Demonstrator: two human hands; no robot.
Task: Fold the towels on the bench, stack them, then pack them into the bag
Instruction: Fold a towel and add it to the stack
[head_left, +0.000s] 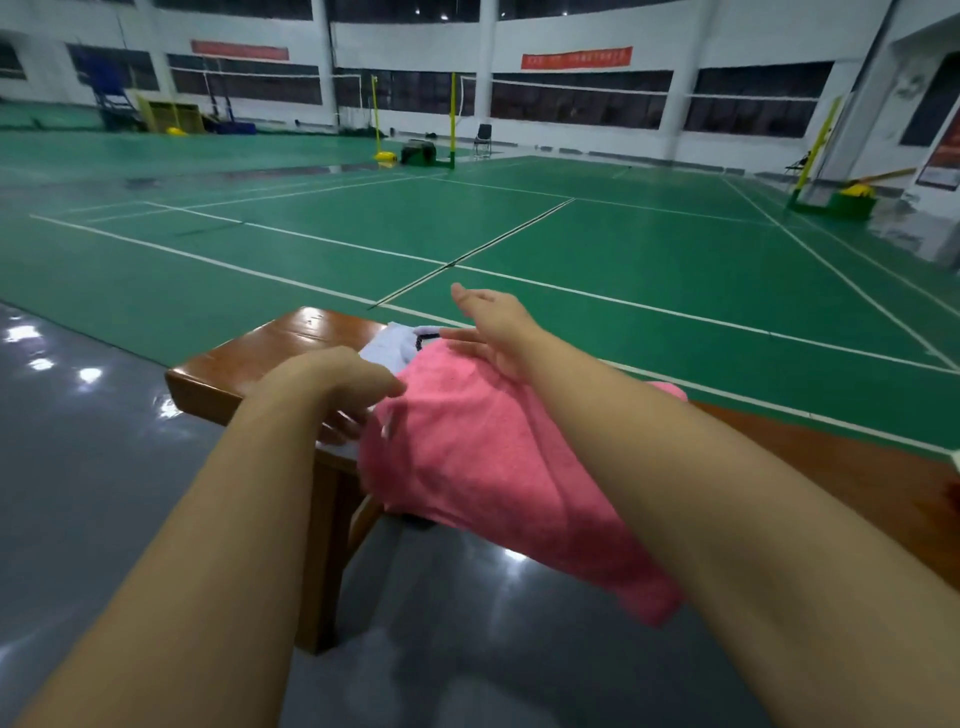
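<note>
both hands (332, 384) (493, 327) on pink towel (483, 467) — wooden bench (260, 353).

Glossy brown wooden bench (270, 345) on grey floor, pink towel (483, 467) draped over its front edge (partly hanging), pale folded towel (387, 345) behind it

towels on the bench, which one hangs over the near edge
The pink towel: it drapes off the bench. The pale towel lies wholly on top, beyond it.
</note>
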